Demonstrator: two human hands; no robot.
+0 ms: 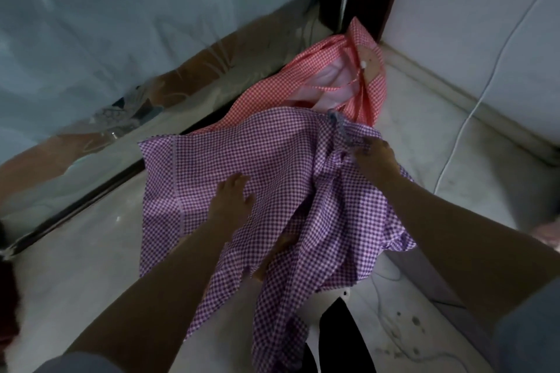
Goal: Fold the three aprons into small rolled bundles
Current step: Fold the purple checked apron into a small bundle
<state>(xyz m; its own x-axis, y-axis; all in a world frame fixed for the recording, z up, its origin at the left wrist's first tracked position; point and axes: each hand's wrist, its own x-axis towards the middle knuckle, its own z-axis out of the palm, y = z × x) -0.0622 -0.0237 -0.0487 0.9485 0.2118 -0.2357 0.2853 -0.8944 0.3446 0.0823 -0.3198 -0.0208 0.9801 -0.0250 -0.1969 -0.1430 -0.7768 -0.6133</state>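
A purple checked apron [242,154] lies spread and rumpled on the pale floor in front of me. My left hand [231,195] rests flat on its middle, fingers apart. My right hand [375,157] pinches a bunched fold at the apron's right upper edge. Behind it, toward the corner, a red checked apron [306,76] lies crumpled with its white lining and ties showing. A third apron is not clearly in view.
A glossy dark-framed panel [121,54] runs along the left side. A white wall [469,24] with a white cable [472,112] closes the right. Dark spots [406,324] mark the floor at lower right. A dark red object [7,306] sits at the left edge.
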